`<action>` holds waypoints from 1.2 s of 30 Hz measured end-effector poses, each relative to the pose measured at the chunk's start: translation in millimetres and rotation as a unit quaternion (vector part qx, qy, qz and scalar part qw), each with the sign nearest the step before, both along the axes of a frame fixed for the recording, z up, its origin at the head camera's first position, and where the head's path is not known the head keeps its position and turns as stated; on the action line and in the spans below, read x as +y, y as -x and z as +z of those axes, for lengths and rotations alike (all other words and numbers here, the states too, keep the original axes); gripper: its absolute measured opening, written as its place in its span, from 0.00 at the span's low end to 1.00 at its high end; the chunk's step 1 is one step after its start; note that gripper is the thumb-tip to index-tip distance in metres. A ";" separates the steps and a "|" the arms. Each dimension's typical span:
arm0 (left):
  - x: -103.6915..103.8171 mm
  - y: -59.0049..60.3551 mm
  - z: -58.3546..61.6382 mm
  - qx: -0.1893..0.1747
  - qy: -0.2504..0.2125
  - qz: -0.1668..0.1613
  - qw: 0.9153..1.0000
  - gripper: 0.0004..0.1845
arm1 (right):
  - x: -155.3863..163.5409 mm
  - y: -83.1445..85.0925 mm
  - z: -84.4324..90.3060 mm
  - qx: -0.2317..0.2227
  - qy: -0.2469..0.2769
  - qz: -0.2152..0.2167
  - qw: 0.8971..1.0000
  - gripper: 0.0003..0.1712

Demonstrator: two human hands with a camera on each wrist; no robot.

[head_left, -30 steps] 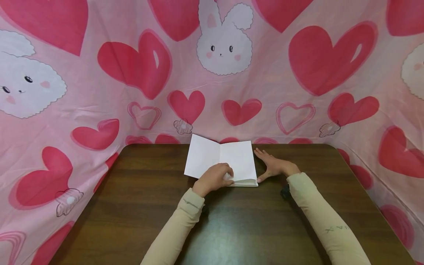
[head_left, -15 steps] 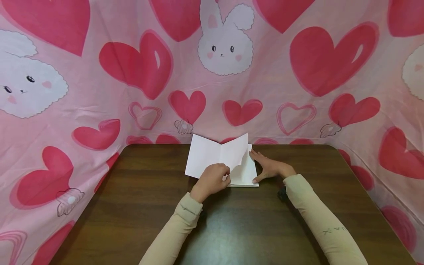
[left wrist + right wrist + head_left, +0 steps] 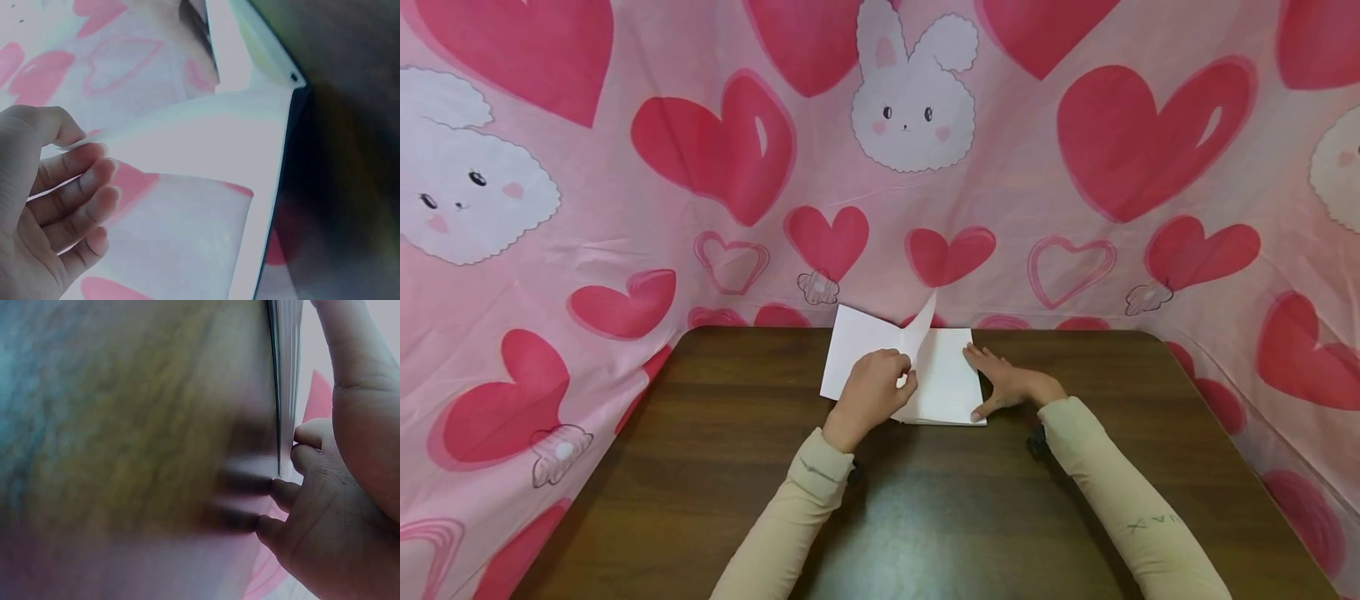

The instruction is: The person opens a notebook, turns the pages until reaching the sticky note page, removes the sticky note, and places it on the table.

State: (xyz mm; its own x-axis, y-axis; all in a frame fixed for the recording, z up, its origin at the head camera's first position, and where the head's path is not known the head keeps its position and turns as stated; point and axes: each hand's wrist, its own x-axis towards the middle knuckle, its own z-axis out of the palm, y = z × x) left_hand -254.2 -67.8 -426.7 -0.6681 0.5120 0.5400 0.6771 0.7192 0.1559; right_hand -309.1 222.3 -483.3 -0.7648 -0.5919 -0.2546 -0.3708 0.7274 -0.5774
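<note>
The right wrist view was blurred, showing only stacked page edges. A white paper booklet [image 3: 943, 387] lay open on the dark wooden counter [image 3: 700, 467]. The left hand [image 3: 871, 392] pinched one thin page [image 3: 919, 329], lifted upright. The right hand [image 3: 1006, 382] pressed the booklet's right edge with straight fingers.

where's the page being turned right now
In the head view the lifted page stands upright over the middle of the open white book, pinched by the left hand, at the table's far edge.
</note>
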 end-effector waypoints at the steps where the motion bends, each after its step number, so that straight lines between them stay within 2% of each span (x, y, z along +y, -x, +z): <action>1: -0.9 0.2 1.8 0.001 -0.002 0.003 1.000 0.09 | 0.0 -0.3 0.2 0.000 0.001 0.000 1.000 0.74; 9: -11.2 -1.2 10.8 0.006 -0.023 0.030 0.999 0.12 | -0.7 -2.8 1.2 0.001 0.000 0.001 1.000 0.75; 15: -28.4 -4.6 13.3 -0.002 -0.031 0.054 0.998 0.14 | 2.1 -1.9 -1.6 0.001 0.007 0.007 1.000 0.77; 20: -49.3 -8.8 10.6 -0.025 -0.039 0.106 0.993 0.17 | 6.9 1.1 -8.2 0.005 0.002 0.008 1.000 0.80; 23: -62.0 -10.0 5.0 -0.063 -0.042 0.156 0.985 0.21 | 7.8 4.4 -11.3 0.004 -0.004 0.004 1.000 0.80; 28: -77.8 -9.7 -6.7 -0.159 -0.041 0.224 0.961 0.26 | 6.4 5.4 -10.0 0.002 -0.013 0.005 1.000 0.79; 31: -82.9 -8.9 -12.7 -0.209 -0.042 0.247 0.945 0.25 | 4.1 3.6 -5.6 -0.003 -0.006 0.009 1.000 0.79; 36: -87.7 -5.0 -22.4 -0.267 -0.029 0.271 0.924 0.18 | 1.3 1.0 -0.2 -0.006 -0.004 0.013 1.000 0.77</action>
State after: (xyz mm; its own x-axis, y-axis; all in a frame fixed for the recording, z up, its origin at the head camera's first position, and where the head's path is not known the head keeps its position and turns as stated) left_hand -249.2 -155.5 -449.1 -0.9971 0.0035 0.0759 0.0346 0.9102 0.4128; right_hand -310.1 223.6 -483.5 -0.7466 -0.6090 -0.2677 -0.3826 0.7223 -0.5762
